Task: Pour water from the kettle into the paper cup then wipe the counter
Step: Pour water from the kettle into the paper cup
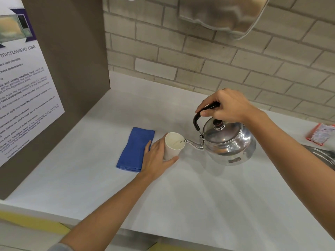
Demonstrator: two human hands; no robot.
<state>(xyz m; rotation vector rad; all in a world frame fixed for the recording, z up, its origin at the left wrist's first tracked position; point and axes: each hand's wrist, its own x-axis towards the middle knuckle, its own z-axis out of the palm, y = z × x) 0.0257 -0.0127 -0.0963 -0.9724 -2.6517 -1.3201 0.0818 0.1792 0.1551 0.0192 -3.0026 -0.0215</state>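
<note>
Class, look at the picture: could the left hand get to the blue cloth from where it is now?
Probably yes. The cloth lies flat beside the left hand with nothing between them, but that hand's grip is on the cup, so it must let go first.

Arms: two bare forearms, no watch, bracelet or ring visible.
Left hand (pixel 156 154): bare, ungloved.
Right hand (pixel 226 106): bare, ungloved, short plain thumbnail.
Sleeve (pixel 59 248): grey-blue fabric edge at left arm, bottom of view.
</note>
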